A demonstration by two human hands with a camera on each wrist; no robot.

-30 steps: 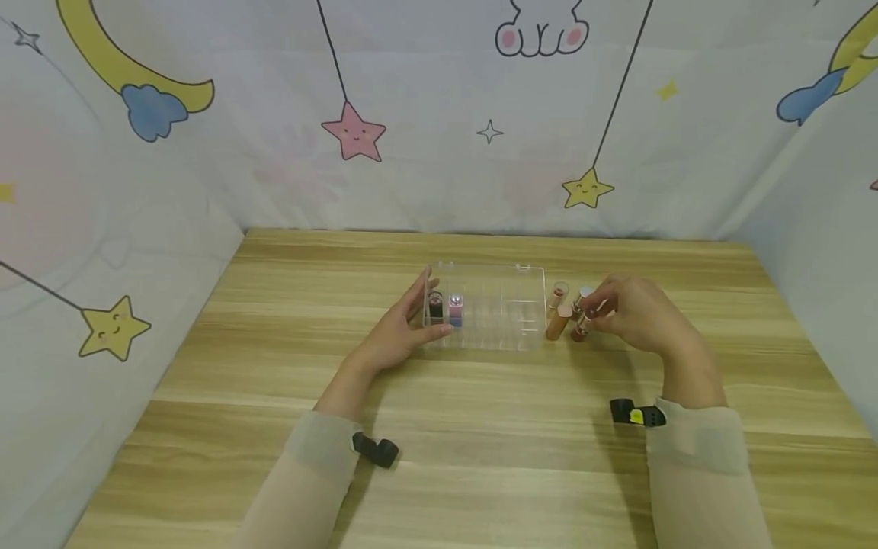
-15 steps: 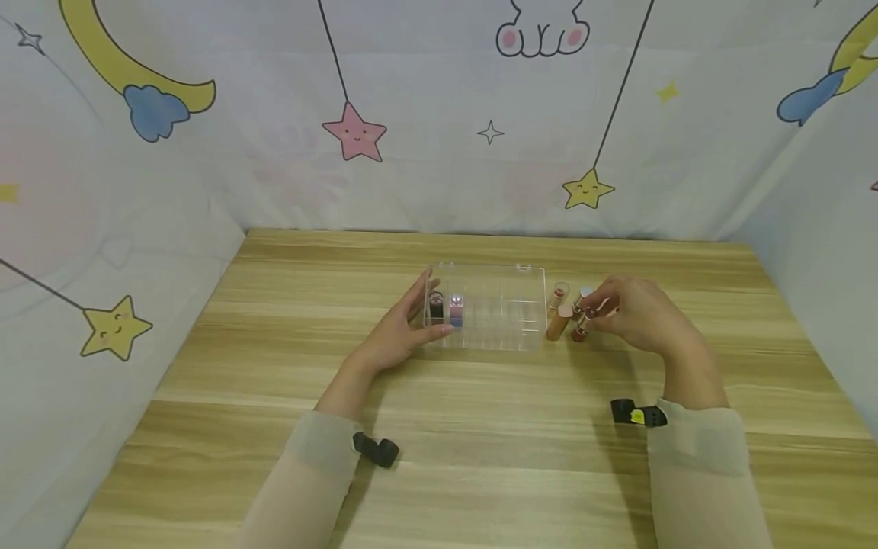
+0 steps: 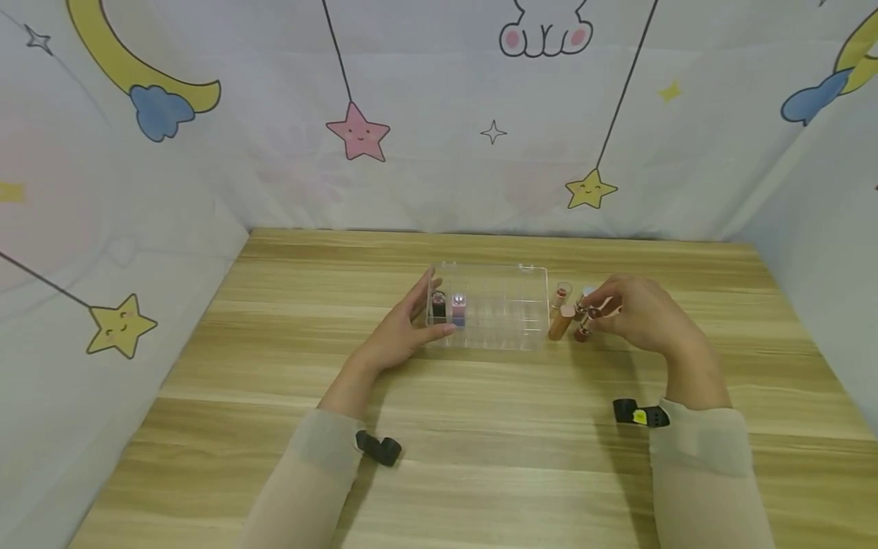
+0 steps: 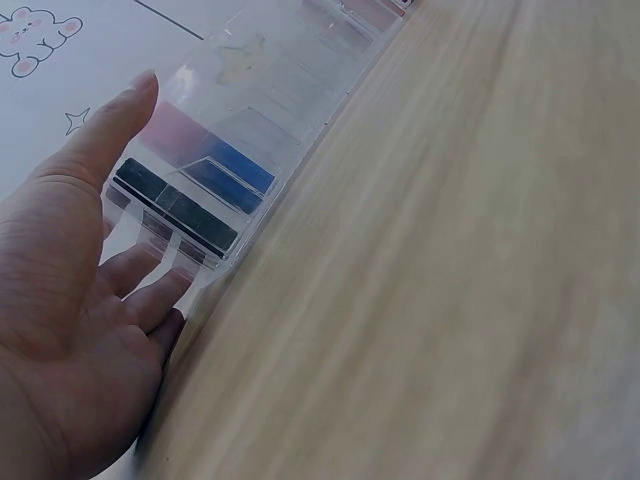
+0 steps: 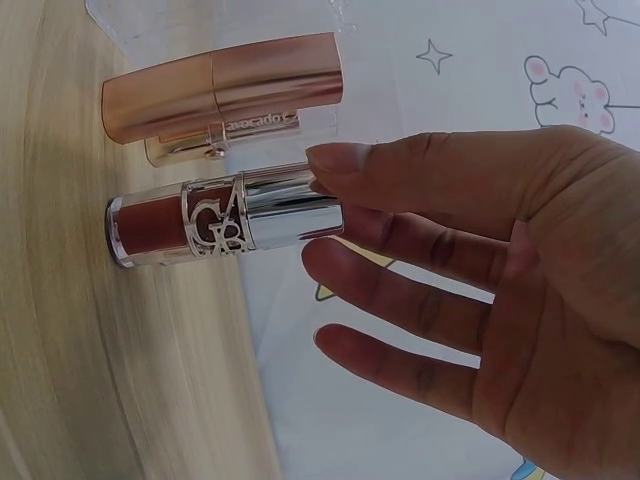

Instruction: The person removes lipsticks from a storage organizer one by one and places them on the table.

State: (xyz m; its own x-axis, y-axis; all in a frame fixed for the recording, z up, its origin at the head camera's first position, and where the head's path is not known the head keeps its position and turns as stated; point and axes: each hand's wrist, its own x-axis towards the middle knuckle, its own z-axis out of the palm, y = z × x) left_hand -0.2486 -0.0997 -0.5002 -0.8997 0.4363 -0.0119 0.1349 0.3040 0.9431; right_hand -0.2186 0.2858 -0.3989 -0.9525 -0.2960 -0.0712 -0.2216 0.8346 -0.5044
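While the left hand (image 3: 394, 335) holds one end of a clear plastic box with narrow compartments (image 3: 511, 345), the right hand (image 3: 638, 313) pinches a tube at the box's other side. The left thumb lies along the near face and the fingers wrap behind the end, so that hand is clamped on the box, which rests on a wood-grain table (image 3: 480, 457). In its end compartment stands a black square tube (image 3: 439, 309); just beside it, in the box, is a pink-and-blue tube with a shiny silver top (image 3: 459, 311).

The right thumb and forefinger close on the silver cap of a brownish-red clear-walled lip tube (image 5: 160, 225), with silver lettering round its middle; the other fingers spread loosely, apart from it. It stands near the box, outside it, its base on or very near the table; I cannot tell whether it touches. Next to it, nearer the box, stands a smooth rose-gold tube (image 5: 220, 88). Behind that is a clear-capped tube with a red tip (image 3: 562, 296), and a pale-topped tube (image 3: 586, 293) is partly hidden by the right fingers.

Both arms wear beige sleeves (image 3: 295, 465), with a black strapped device (image 3: 379, 448) at the left wrist. A white cloth (image 3: 439, 183) printed with stars and moons rises behind the table.
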